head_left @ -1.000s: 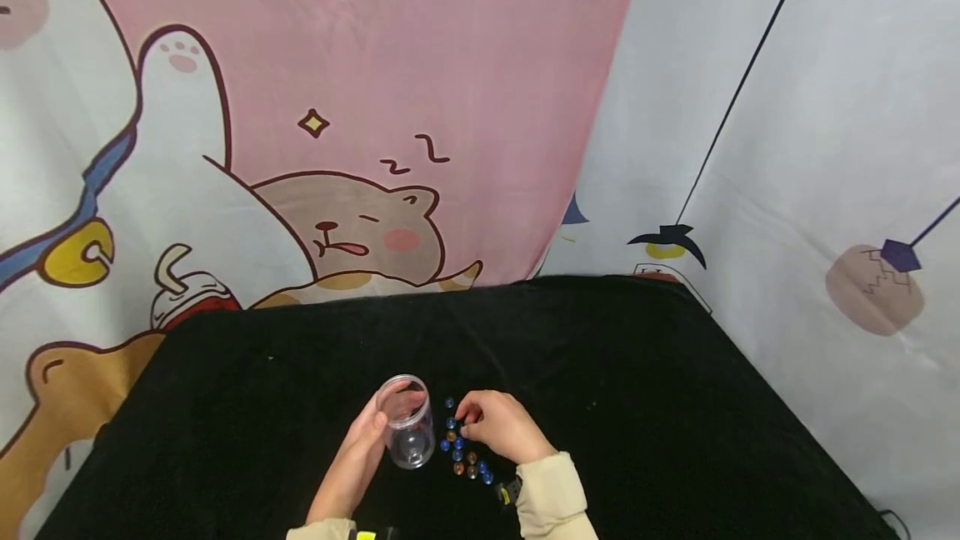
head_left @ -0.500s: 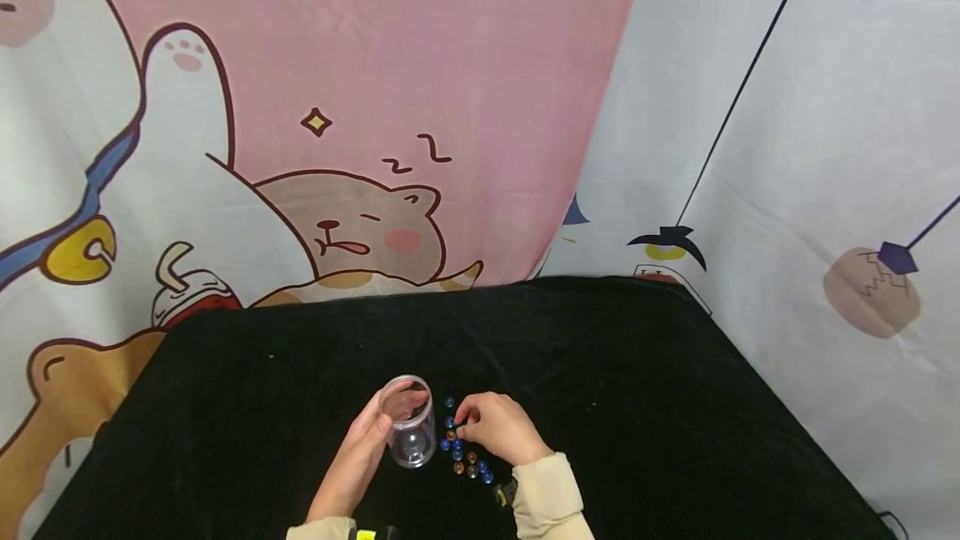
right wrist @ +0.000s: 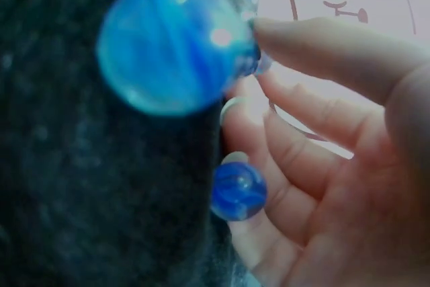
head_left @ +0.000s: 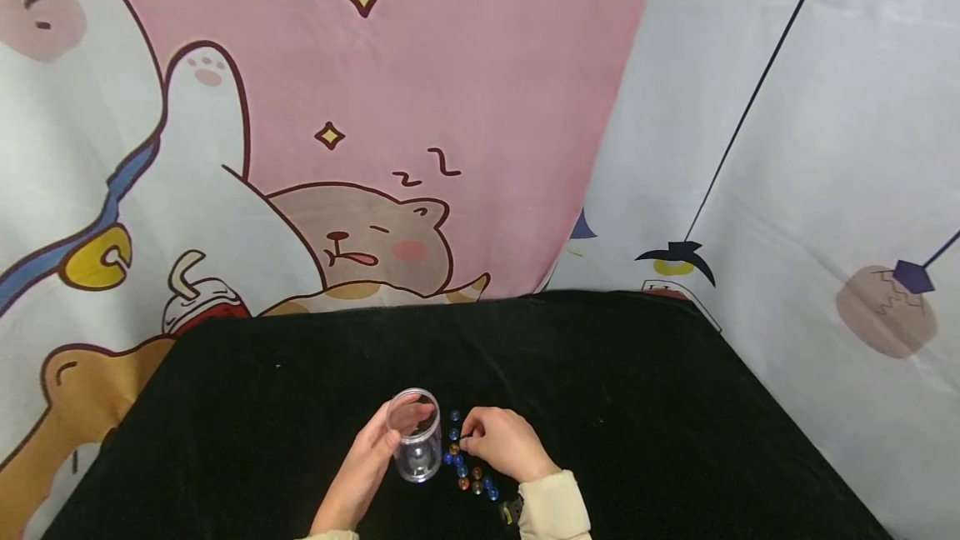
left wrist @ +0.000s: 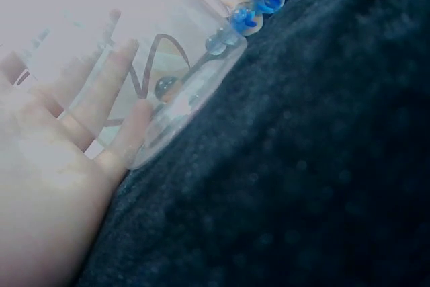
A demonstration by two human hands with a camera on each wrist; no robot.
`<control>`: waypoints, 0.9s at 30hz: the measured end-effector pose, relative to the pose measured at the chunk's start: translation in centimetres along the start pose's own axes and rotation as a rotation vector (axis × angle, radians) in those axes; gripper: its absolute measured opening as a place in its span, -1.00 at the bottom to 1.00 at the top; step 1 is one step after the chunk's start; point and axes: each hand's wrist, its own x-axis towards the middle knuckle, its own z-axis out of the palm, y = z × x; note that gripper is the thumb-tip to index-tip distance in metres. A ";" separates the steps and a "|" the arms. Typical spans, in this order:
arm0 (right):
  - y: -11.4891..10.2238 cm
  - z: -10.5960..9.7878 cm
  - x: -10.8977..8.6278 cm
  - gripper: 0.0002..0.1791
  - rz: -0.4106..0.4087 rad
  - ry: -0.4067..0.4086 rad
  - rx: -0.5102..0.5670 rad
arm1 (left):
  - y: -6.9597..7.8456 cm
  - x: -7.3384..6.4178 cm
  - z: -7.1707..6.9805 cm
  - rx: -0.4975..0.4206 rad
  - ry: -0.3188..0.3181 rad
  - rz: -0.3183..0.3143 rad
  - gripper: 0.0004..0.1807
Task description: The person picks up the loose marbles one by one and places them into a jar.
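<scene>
My left hand (head_left: pixel 367 461) grips a clear plastic jar (head_left: pixel 418 452) from its left side, thumb near the rim. The jar leans a little, its round mouth tipped toward the head camera. In the left wrist view, a dark marble (left wrist: pixel 166 89) shows through the jar's wall. Just right of the jar lies a loose line of blue and orange marbles (head_left: pixel 453 448). Over them my right hand (head_left: pixel 508 442) reaches down with thumb and index finger close together. In the right wrist view its curled lower fingers hold a blue marble (right wrist: pixel 240 191), and a larger-looking blue marble (right wrist: pixel 171 45) is near the lens.
A black cloth (head_left: pixel 615 407) covers the table. Behind it hangs a pink and white curtain (head_left: pixel 487 107) with cartoon animals. A dark wristband (head_left: pixel 512 510) sits at the right sleeve (head_left: pixel 555 505), close to the nearest marbles.
The head view has tilted slightly, so the whole scene sits lower and a little to the right. My right thumb and index fingertips have drawn together; the left hand keeps its grip on the jar.
</scene>
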 end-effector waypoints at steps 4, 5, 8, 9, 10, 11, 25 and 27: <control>0.2 -0.1 -0.2 -0.94 0.022 -0.021 0.058 | -0.2 -0.1 0.2 -0.005 0.016 -0.019 -0.60; 0.3 -0.2 -0.2 -0.94 0.025 -0.027 0.073 | -0.2 -0.1 0.2 -0.005 0.025 -0.024 -0.60; 0.4 -0.3 -0.2 -0.95 0.023 -0.028 0.099 | -0.2 -0.1 0.2 -0.005 0.047 -0.044 -0.60; 0.4 -0.3 -0.2 -0.96 0.018 -0.021 0.103 | -0.1 -0.1 0.1 -0.005 0.050 -0.052 -0.60; 0.5 -0.4 -0.1 -0.96 0.014 -0.013 0.100 | -0.1 -0.1 0.1 -0.003 0.051 -0.058 -0.60; 0.5 -0.4 -0.1 -0.96 0.012 -0.004 0.097 | -0.1 -0.1 0.1 -0.002 0.050 -0.063 -0.60; 0.4 -0.8 0.2 -0.95 0.003 0.079 0.110 | 0.1 -0.1 0.0 0.015 0.012 -0.042 -0.59; 0.3 -0.9 0.2 -0.96 -0.011 0.093 0.109 | 0.2 -0.1 -0.1 0.028 0.003 -0.024 -0.58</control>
